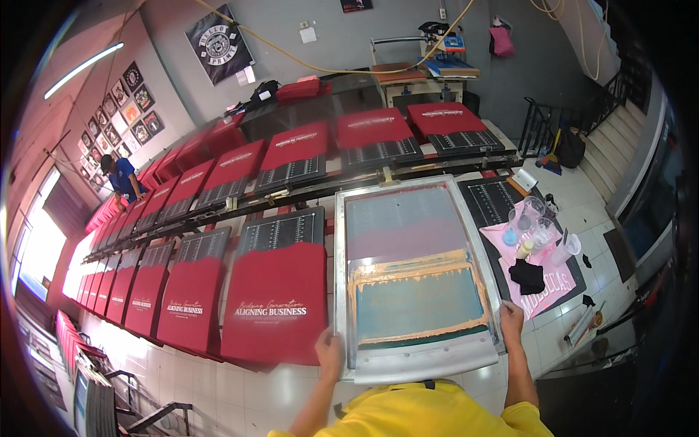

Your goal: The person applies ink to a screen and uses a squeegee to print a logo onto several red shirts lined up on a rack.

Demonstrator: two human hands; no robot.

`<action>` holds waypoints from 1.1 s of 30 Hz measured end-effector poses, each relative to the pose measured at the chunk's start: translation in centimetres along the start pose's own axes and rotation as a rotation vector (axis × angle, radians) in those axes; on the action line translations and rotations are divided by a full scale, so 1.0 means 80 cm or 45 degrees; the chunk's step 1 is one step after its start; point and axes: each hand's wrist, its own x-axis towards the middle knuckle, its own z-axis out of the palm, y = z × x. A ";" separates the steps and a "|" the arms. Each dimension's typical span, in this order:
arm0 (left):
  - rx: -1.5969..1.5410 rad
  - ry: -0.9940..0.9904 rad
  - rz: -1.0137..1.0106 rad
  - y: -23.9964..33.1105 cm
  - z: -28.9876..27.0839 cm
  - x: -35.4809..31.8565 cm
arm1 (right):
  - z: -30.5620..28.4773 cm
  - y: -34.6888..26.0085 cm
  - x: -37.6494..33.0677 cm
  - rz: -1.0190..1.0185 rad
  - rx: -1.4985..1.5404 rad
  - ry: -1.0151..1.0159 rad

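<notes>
At the lower centre of the frame, a screen-printing frame (411, 280) with a pale metal border lies flat on a long printing table, its mesh stained grey and dull red toward the top and teal with a tan-orange band lower down. The left hand (329, 355) grips the frame's lower left corner, fingers closed around the metal edge. The right hand (511, 317) holds the frame's right rail near the lower corner, fingers wrapped over it. Both forearms rise from the bottom edge, above a yellow shirt (415, 411).

Just left of the frame, touching its side, lies a red shirt (277, 306) stretched on a board, printed in pale lettering. More red shirts (191, 302) run in a row toward the left edge, and a second row (371, 130) crosses the upper middle of the frame, each below a dark panel with white markings.

Right of the frame, a pink cloth (542, 280) lies on a dark pallet with a black rag (527, 277) and several clear plastic cups (535, 222) on it.

At the upper left, well apart, a person in a blue shirt (124, 178) bends over the far row.
</notes>
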 end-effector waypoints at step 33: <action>0.087 0.085 -0.112 0.003 0.020 0.023 | -0.003 -0.022 0.035 -0.047 -0.045 -0.014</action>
